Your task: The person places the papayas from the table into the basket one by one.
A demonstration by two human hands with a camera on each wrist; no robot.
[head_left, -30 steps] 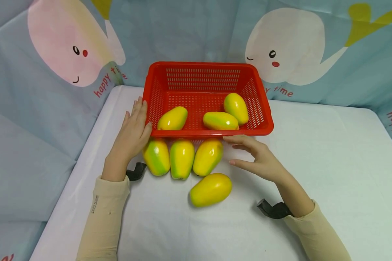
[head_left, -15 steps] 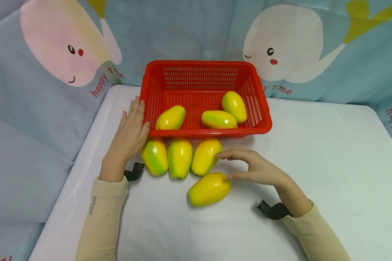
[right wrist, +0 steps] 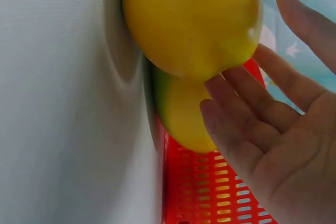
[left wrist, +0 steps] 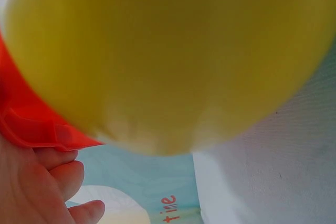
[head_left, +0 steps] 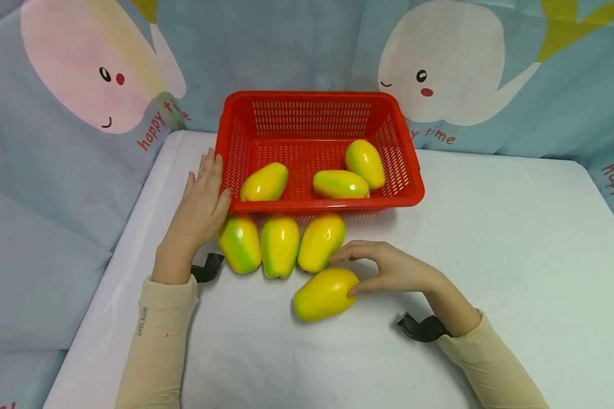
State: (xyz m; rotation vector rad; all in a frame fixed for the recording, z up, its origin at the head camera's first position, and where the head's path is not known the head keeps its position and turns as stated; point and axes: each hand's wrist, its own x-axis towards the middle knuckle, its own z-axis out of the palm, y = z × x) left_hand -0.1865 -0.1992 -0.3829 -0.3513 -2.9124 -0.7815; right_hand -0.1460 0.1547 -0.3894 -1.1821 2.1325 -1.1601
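A red plastic basket (head_left: 312, 203) stands at the back with three yellow-green mangoes inside, one a mango (head_left: 264, 182) at its left end. My left hand (head_left: 196, 204) lies with straight fingers along the basket's left side. In front of the basket is a row of three mangoes, the rightmost mango (head_left: 321, 243) nearest my right hand. A separate yellow mango (head_left: 325, 295) lies closer to me. Over its right end my right hand (head_left: 389, 268) spreads, thumb tip at the fruit and fingers reaching behind it. In the right wrist view the thumb (right wrist: 310, 27) stands apart from this mango (right wrist: 191, 22).
A white cloth covers the table (head_left: 501, 255). Blue fabric (head_left: 286, 45) with whale prints hangs behind and at the left. A black wrist mount (head_left: 422, 328) sits under the right wrist, another black mount (head_left: 207, 268) by the left. A mango (left wrist: 168, 61) fills much of the left wrist view.
My right hand has moved from beside the basket's front rim down toward me, to the separate mango. The left hand stays at the basket's side. The whole head view has shifted slightly.
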